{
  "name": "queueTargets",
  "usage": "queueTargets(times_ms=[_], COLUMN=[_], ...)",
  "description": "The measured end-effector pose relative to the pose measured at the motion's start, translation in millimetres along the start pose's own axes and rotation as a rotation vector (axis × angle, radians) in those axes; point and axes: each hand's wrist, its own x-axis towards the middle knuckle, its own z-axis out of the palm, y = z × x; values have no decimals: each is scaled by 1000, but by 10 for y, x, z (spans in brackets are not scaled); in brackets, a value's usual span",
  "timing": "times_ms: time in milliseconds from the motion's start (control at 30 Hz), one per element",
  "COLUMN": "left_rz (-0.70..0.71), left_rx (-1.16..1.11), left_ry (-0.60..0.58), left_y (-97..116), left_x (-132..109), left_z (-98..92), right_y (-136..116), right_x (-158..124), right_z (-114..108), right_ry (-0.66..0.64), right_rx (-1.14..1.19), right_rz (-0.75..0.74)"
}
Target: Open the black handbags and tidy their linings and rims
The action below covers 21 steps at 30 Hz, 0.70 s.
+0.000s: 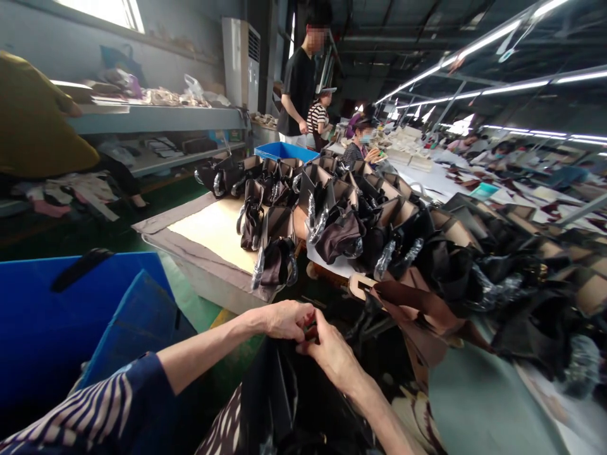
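As left hand (287, 319) meets right hand (332, 354) above black bag (279, 392) | each grip: cannot tell | bag contents: indistinct

From my remote seat I see green floor (181, 278) beyond the left hand (286, 320); farther ahead, on its left, a two-tier workbench (175, 120) lines a grey wall (190, 22) with a bright window (111, 10). A floor-standing air conditioner (236, 60) stands well past it, fluorescent strip lights (493, 38) high to its right.
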Motion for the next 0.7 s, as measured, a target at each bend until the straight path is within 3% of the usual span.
queueTargets(times_ms=[100,233,300,433,533,700], left_rz=[-31,-77,-144,-230,-250,-321], left_rx=[-137,-300,-328,-406,-361,-69], left_ry=[84,437,521,436,348,494], left_y=[-90,-91,-27,109,160,254], left_x=[-103,-370,-554,-877,-950,-775], left_z=[19,124,186,291,328,204], right_y=[-19,-39,-40,-42,-84,-183], right_x=[40,27,41,113,176,303], right_z=[70,90,31,-204,-434,-798], right_ry=[25,46,48,88,109,97], right_rx=[-116,-342,-363,-351,-320,-221], right_rz=[-13,-14,5,59,107,201])
